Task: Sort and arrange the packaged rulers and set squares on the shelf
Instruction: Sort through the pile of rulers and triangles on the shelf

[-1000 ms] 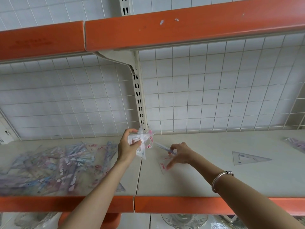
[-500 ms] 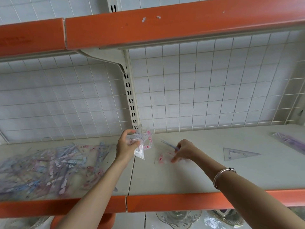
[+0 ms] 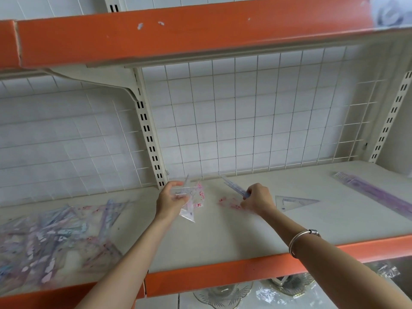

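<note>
My left hand [image 3: 170, 200] grips a clear packaged set square bundle [image 3: 192, 202] with pink print, held just above the shelf board [image 3: 214, 239] near the middle upright. My right hand [image 3: 256, 199] pinches a thin bluish ruler [image 3: 234, 186] that points up and away, its fingertips over a pink-printed clear packet [image 3: 229, 202] lying on the shelf. A heap of packaged rulers and set squares [image 3: 55, 237] covers the left of the shelf. A single clear set square [image 3: 294, 201] lies flat right of my right hand. A long purple ruler [image 3: 376, 192] lies at the far right.
An orange-edged upper shelf [image 3: 178, 34] hangs close overhead. A white wire grid backs the shelf [image 3: 245, 121], with a slotted upright [image 3: 149, 134] in the middle. Glass dishes [image 3: 223, 295] sit on the level below the orange front lip [image 3: 223, 273].
The view has swung left and closer. My right hand has slid a little right along the shelf with the ruler. My left hand keeps its hold on the bundle.
</note>
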Motion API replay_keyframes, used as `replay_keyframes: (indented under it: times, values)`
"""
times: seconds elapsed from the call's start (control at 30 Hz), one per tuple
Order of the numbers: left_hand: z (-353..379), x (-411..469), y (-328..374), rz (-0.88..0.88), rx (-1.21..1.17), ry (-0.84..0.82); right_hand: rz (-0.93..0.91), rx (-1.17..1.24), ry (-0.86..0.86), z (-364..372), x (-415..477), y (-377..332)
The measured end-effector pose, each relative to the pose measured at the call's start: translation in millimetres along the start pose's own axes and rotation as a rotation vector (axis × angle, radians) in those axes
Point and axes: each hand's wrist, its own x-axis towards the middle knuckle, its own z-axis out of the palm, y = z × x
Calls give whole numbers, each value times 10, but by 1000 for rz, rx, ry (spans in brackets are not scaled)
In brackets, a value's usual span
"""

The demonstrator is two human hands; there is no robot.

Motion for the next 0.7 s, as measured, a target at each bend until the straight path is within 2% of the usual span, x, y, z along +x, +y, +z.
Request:
replay_keyframes:
  times: [0.43, 0.7]
  values:
    - [-44, 0, -30, -40, -4, 2, -136, 160, -32, 5, -7, -42]
    - [-153, 31, -118, -147, -34, -36, -234, 218, -26, 91, -119, -191]
